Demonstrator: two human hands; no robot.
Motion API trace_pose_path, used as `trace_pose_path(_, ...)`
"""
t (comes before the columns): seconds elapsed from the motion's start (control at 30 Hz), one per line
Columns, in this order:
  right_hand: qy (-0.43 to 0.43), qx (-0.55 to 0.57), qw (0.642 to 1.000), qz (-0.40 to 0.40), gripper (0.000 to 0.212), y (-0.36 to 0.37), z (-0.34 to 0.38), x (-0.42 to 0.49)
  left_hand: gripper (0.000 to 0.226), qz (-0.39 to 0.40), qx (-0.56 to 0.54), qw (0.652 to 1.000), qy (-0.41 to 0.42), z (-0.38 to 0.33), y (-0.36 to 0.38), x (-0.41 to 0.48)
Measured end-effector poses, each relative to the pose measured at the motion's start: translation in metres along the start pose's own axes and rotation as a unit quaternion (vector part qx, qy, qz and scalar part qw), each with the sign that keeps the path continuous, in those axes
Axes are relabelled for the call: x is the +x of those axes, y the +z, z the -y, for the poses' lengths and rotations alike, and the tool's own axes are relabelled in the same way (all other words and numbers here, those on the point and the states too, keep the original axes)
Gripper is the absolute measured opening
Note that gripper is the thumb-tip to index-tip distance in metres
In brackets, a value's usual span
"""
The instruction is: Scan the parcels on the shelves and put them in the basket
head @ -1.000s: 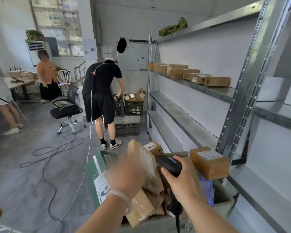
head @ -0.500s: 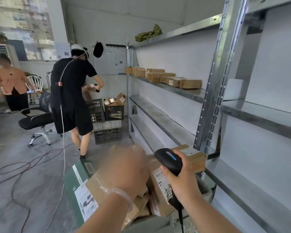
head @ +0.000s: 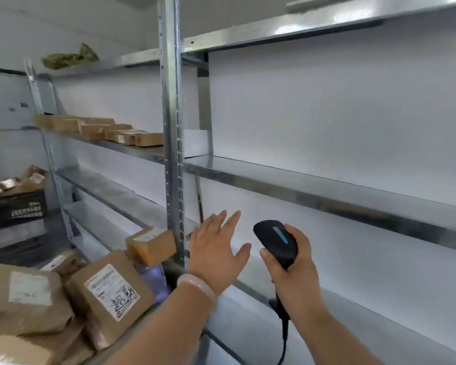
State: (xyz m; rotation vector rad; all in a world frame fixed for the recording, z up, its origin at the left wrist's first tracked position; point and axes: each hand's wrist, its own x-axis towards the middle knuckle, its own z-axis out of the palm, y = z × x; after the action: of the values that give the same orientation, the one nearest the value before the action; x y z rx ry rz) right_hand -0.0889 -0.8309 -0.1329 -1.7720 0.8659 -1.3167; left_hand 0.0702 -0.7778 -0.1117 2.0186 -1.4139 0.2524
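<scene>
Far left of the galvanised steel upright post (head: pixel 173 127), a black plastic crate (head: pixel 19 209) holds brown packets. Nearer the post and low, brown paper parcels (head: pixel 24 299) lie heaped, presumably in the basket, whose rim I cannot make out. The one nearest the post bears a white label (head: pixel 111 293): printed lines too blurred to read, bold black handwritten characters I cannot decipher. Left of the post at mid height, a row of flat brown cardboard boxes (head: pixel 100 129) sits on a metal shelf (head: pixel 134 152), its long axis running along the shelf away from the post. Against the post's left side, low, is a small brown cardboard box (head: pixel 150 245) with a white label. Just right of the post the left hand (head: pixel 216 248), a pale bracelet (head: pixel 198 284) at its wrist, is spread wide, holding nothing. Further right the right hand (head: pixel 298 275) wraps the handle of a black handheld barcode scanner (head: pixel 275 239) with a blue light strip. The shelved boxes lie up and left of both hands, across the post; the left hand is nearer, so I judge it should reach while the scanner swings leftward.
</scene>
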Motion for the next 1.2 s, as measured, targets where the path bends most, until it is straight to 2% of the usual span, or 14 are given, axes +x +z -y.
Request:
trace_pose_path(0.3,0.03,-0.111,0.973,-0.201,0.056,-0.283,-0.007,-0.063,0.07,0.059,-0.106,0.978,0.171,-0.262,0.093,-0.055)
trace_pose_path(0.43,0.042,-0.166,0.942,-0.288,0.054,-0.396,0.007,-0.105,0.069,0.091,-0.161,0.944,0.273,-0.379,0.11,-0.09)
trace_pose_path(0.57,0.058,-0.2,0.906,-0.368,0.052,-0.482,0.03,-0.139,0.068,0.123,-0.209,0.903,0.355,-0.467,0.11,-0.116)
trace_pose_path(0.83,0.05,-0.278,0.835,-0.473,0.054,-0.581,0.07,-0.179,0.067,0.143,-0.257,0.837,0.462,-0.604,0.113,-0.13)
trace_pose_path(1.1,0.06,-0.358,0.754,-0.547,0.058,-0.633,0.086,-0.185,0.063,0.184,-0.323,0.775,0.512,-0.693,0.134,-0.129)
trace_pose_path(1.2,0.057,-0.369,0.736,-0.565,0.056,-0.646,0.088,-0.176,0.062,0.194,-0.336,0.755,0.529,-0.714,0.141,-0.128)
